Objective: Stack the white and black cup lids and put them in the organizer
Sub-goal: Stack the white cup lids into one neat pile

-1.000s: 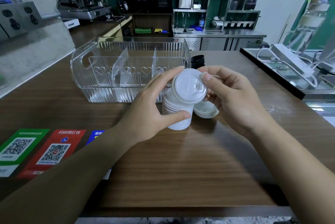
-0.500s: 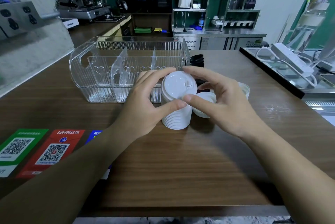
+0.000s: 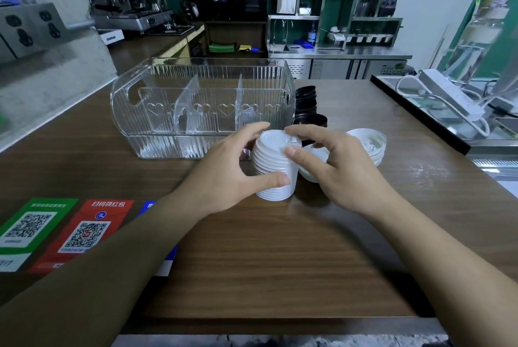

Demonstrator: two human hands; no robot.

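Both forearms are bare to the frame edge, and the left hand (image 3: pixel 224 170) and right hand (image 3: pixel 344 170) are bare too.

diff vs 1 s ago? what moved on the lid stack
The right hand brought the top white lid down from a tilt; it now sits flat on the white lid stack, with fingers pinching its rim. The left hand still grips the stack. Organizer, black lids and loose white lids unchanged.
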